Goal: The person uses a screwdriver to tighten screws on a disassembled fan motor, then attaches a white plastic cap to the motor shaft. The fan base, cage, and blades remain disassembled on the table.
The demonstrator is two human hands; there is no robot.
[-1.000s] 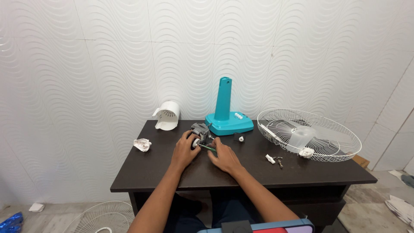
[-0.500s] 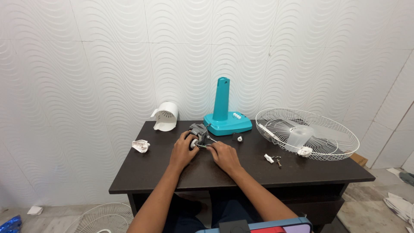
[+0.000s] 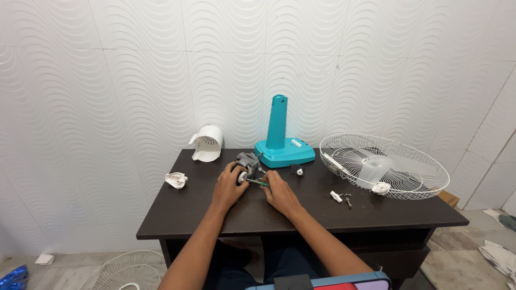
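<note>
A grey metal fan motor lies on the dark table, just in front of the teal fan stand. My left hand is wrapped around the motor's near side and holds it. My right hand grips a thin green-handled screwdriver whose tip points left into the motor. Both hands rest close together near the table's middle.
A white motor cover stands at the back left, a small white part lies left of my hands. A wire fan grille with blades overhangs the right side. Small screws and white pieces lie near it. Another grille is on the floor.
The view has shifted slightly. My hands stay on the motor, with the right hand drawn a little nearer to it with the screwdriver.
</note>
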